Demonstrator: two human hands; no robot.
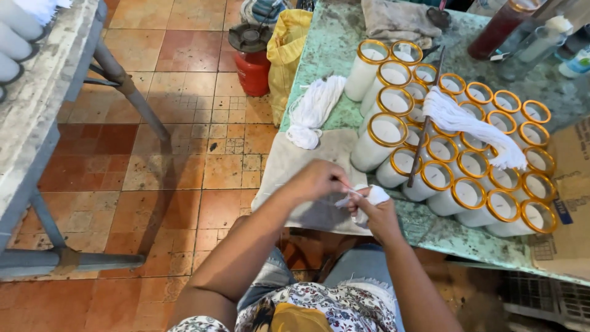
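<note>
From the head view, both hands met at the near edge of the green surface (335, 49), the left hand (316, 180) and right hand (376, 212) pinched together on a small bundle of white wicks (369, 198), the gold-rimmed candle jars (467, 166) just beyond the right.

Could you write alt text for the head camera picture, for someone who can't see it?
Seen from above, a person's left hand and right hand pinch a small bunch of white string at the edge of a green table. Beside them stand rows of gold-rimmed glass candles filled with white wax, with a string bundle draped across them.
</note>
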